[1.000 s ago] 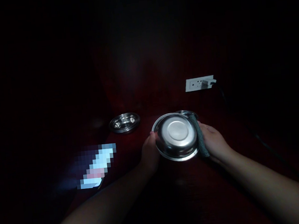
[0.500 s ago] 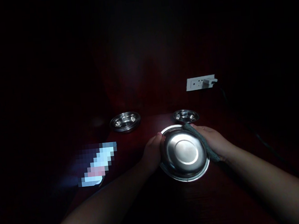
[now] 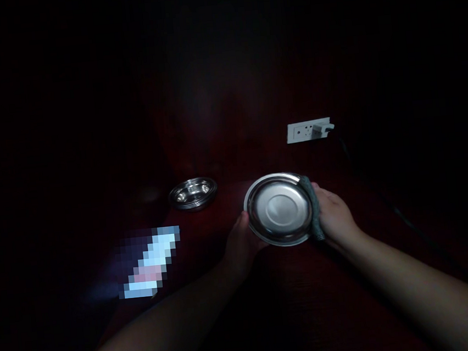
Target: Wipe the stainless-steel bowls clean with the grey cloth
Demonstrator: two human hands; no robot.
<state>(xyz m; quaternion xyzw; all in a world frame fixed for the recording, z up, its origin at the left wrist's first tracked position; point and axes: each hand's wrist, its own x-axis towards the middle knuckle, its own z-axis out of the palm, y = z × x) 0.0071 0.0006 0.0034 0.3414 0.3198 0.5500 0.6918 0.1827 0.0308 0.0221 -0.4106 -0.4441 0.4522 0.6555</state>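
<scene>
BOWL UP BTWN BOTH HANDS, CLOTH ON R RIM

And here we are, v. dim light, one steel bowl (image 3: 281, 209) centre stage, held up btwn the hands, tipped so a broad round face looks back at the camera; inside or underside, can't say for sure in this gloom. It's round, so no long axis to speak of. The line that counts runs rim to rim, L to R, one hand at each end.

L hand (image 3: 243, 246): clamped on the L edge, thumb up at the rim, other fingers mostly lost in shadow below. R hand (image 3: 337, 215): closed round a grey-green cloth (image 3: 315, 212), and that cloth sits right btwn palm and bowl, lapped along the R rim, approx top to bottom. So neither hand is nearer: L is on bare metal, R bears on it thru fabric.

Further out: a stack of bowls (image 3: 193, 195), open side up, lies beyond the L hand and off to its left, well apart from the held one. L is def. the closer hand there. Nearer the L forearm, a bright pixelated slab (image 3: 151, 266), prob. a phone, rests on the dark red table (image 3: 207, 236). Back R, a white wall socket (image 3: 301, 132) w/ a plug (image 3: 324, 129) in it, clear of both hands.
</scene>
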